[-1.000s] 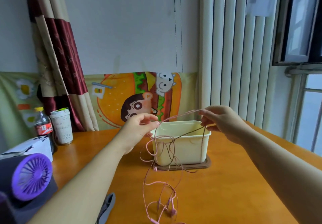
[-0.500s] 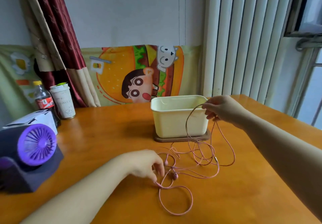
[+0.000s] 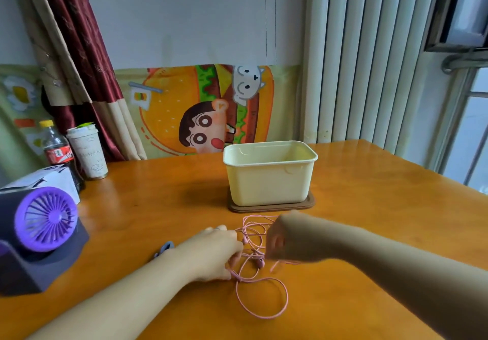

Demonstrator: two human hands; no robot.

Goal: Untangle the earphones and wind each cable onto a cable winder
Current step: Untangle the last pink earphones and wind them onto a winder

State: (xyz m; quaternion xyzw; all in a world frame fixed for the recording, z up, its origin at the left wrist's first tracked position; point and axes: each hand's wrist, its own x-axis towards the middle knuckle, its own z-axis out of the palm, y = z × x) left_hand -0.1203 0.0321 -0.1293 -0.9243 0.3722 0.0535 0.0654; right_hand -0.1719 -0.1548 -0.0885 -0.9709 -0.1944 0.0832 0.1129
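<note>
Behind pink earphones (image 3: 260, 262), cream bin (image 3: 269, 181); fan (image 3: 45, 218) left.

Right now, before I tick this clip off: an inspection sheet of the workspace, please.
Surface: glossy orange wooden table.
Job's things: pink earphones tangled on the table; grey-blue object half hidden behind the left wrist, unidentified.
Clutter: cream bin on brown mat; purple fan; cola bottle; paper cup.
Grippers: left hand pinches the cable; right hand blurred over the tangle, grip unclear.
Cables: earphone cable only, loose loops nearer than the bin.
Surroundings: curtain, cartoon poster, vertical blinds, window.
</note>
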